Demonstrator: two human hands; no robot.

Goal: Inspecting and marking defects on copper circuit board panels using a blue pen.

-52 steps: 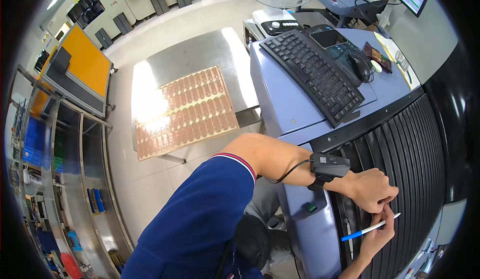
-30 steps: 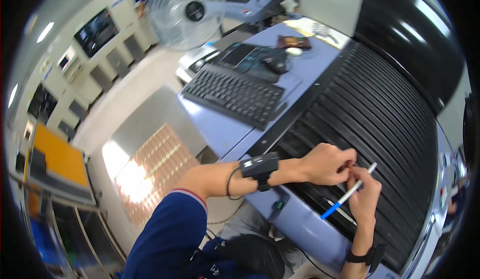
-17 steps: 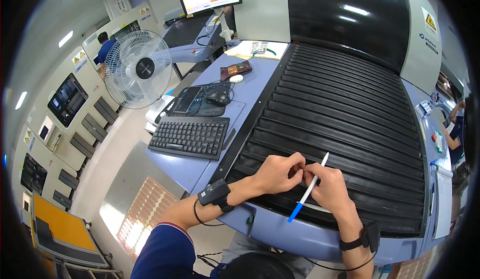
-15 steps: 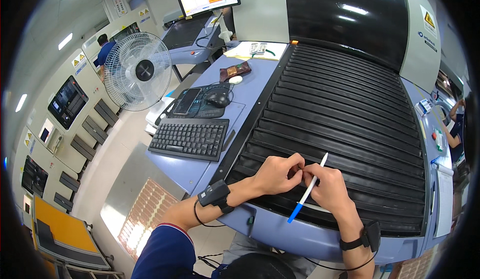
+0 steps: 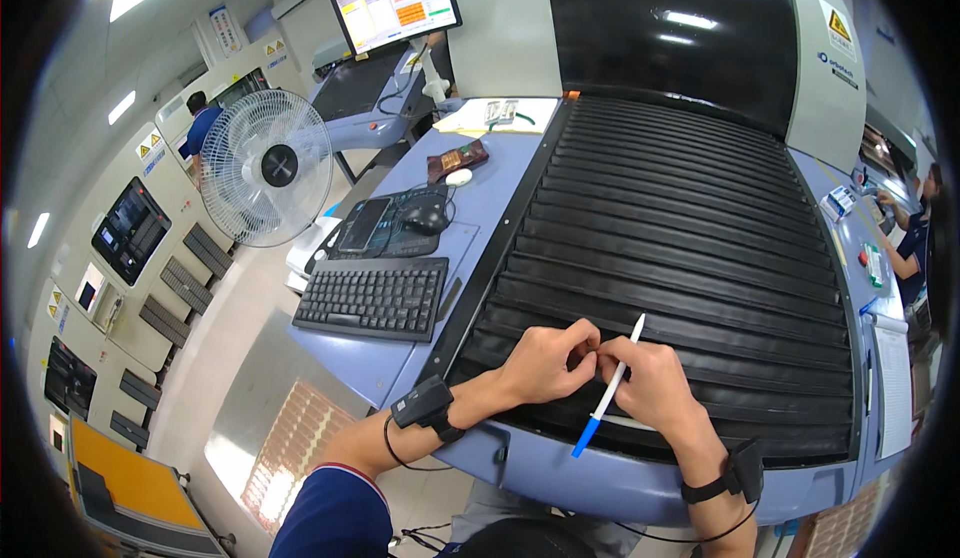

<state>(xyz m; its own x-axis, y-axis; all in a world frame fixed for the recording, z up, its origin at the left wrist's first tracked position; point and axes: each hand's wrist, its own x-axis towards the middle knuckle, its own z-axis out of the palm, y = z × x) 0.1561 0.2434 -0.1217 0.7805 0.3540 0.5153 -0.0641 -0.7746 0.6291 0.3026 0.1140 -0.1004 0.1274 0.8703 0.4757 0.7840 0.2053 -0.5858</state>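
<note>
My left hand (image 5: 542,366) is closed in a pinch above the front of the black ribbed bed (image 5: 690,218). Its fingertips meet those of my right hand (image 5: 652,386), and anything between them is too small to make out. A white pen with a blue end (image 5: 587,436) is held in my right hand, lying slantwise across the fingers with the blue end toward me. Beneath the right hand, part of a pale curved strip (image 5: 630,423) shows near the bed's front edge.
Left of the bed are a black keyboard (image 5: 372,298), a mouse (image 5: 427,216), a phone (image 5: 366,226) and a brown packet (image 5: 456,161). A fan (image 5: 280,166) stands beyond them. A notepad (image 5: 892,388) lies on the right ledge; two other people work farther off.
The whole view has shifted slightly, with the monitor and fan now lower and further left. Both hands keep nearly the same pose, fingertips together, and the pen stays in the right hand.
</note>
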